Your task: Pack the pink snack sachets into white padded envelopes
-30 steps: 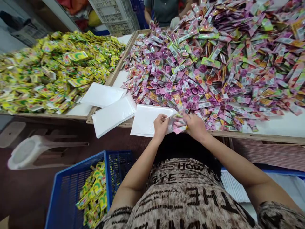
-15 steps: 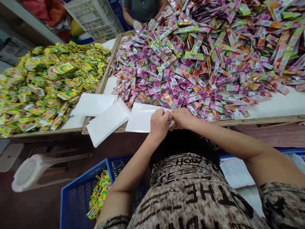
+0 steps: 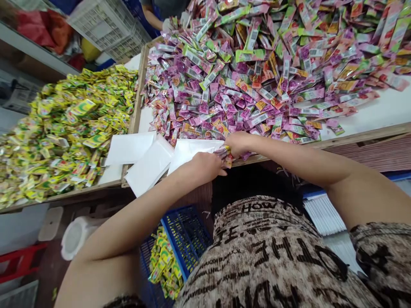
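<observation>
Though near edge (image 3: 362,135), right hand (image 3: 238,143) on sachets (image 3: 227,158); open tabletop (image 3: 369,115) rightward

White envelope (image 3: 186,152), pink-purple packets (image 3: 224,102), yellow-green packets (image 3: 81,109)

Envelopes (image 3: 150,164) at table's front edge (image 3: 362,136), packets (image 3: 224,81) behind

A white stool (image 3: 74,238) stands near a red frame (image 3: 22,262), pale crates (image 3: 101,26) stacked farther back.
</observation>
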A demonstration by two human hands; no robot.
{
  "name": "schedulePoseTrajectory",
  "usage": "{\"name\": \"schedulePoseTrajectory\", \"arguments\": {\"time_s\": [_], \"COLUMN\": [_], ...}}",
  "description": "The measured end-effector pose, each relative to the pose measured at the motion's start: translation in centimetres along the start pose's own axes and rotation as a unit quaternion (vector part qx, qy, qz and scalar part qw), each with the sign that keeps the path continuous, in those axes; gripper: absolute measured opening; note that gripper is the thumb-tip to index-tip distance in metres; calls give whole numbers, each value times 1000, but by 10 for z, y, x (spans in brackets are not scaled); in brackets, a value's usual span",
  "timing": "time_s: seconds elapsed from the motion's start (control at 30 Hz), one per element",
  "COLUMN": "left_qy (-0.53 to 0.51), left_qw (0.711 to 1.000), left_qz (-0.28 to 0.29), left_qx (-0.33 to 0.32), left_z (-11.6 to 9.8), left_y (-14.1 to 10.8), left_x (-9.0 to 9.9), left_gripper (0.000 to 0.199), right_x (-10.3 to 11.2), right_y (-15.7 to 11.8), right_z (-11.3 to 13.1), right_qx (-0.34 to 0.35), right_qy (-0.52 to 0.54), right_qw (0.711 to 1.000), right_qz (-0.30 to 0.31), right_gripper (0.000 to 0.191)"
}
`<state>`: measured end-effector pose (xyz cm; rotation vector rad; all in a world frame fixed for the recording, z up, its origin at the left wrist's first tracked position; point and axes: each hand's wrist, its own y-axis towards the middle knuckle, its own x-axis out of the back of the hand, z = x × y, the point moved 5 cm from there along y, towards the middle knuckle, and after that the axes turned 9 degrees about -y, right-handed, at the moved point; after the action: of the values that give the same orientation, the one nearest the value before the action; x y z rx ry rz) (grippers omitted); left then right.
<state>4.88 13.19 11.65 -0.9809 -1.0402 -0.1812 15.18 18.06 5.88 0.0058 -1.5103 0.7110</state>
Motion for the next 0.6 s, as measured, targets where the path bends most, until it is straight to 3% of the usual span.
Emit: {"name": "schedulePoseTrajectory", "arguments": {"time_s": [0.1,0.2,0.3,0.37,0.47,0.5,0.6], "left_qy": [-36,-53,-74,-155,-294,-294,-139], "left_qw": [997,988,988,986,947,947,988], "left_qz": [-18,-48,-60,6,127,124,18], "left_qx": [70,139,118,68,34,39,56], "left_z": [9,17,11,5,9,15,30], "left_y": [16,28,27,21,9,7,10], "left_x": [9,11,7,-3,-15,-13,6], "left_gripper": [55,45,42,43,41,40,35], "right_x": [0,-1,-1,-3,-6,-7,-9], "right_y": [6,11,14,15,15,15,8], "right_z": [0,1,2,1,2,5,17], "right_qx": [-32,-54,-51,-47,-45,-41,-29], "right_qy": [19,25,23,27,25,17,-11], "right_qw": [999,998,998,999,999,999,999], "right_qz": [19,0,-14,-6,-5,-11,-38], "right_gripper": [50,57,62,64,63,61,49]}}
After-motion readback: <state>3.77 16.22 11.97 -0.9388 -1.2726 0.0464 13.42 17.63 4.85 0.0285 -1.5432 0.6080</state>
